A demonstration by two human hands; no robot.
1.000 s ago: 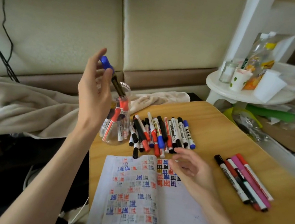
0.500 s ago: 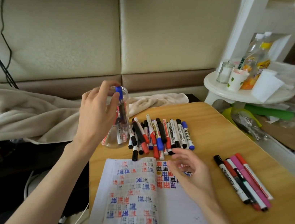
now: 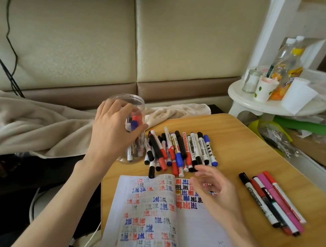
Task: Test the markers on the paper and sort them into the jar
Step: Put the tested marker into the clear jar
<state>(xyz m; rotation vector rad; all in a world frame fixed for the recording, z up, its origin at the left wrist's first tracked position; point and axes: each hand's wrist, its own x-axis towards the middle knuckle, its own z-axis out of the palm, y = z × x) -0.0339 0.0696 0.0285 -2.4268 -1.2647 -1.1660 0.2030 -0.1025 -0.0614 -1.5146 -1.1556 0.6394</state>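
Gripping the clear jar [image 3: 127, 102] at the far left corner of the counter [image 3: 238, 146] with the left hand [image 3: 113, 131]. Right hand [image 3: 216, 190] loose, fingers spread, holding nothing, over the paper [image 3: 193, 242], near the marker pile [image 3: 181, 149]. More markers [image 3: 272, 201] to the right.

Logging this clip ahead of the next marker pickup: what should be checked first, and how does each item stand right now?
1. Jar upright, mouth uncovered: ok.
2. Left hand steadying the jar: ok, fingers curve round its side.
3. Right hand free to pick: ok, it holds nothing.
4. Marker pile within reach: ok, it lies just beyond the right hand's fingertips.
5. Blank space on the paper: ok, the right page is mostly unmarked.
6. Room left in the jar: cannot tell, the left hand hides most of it.
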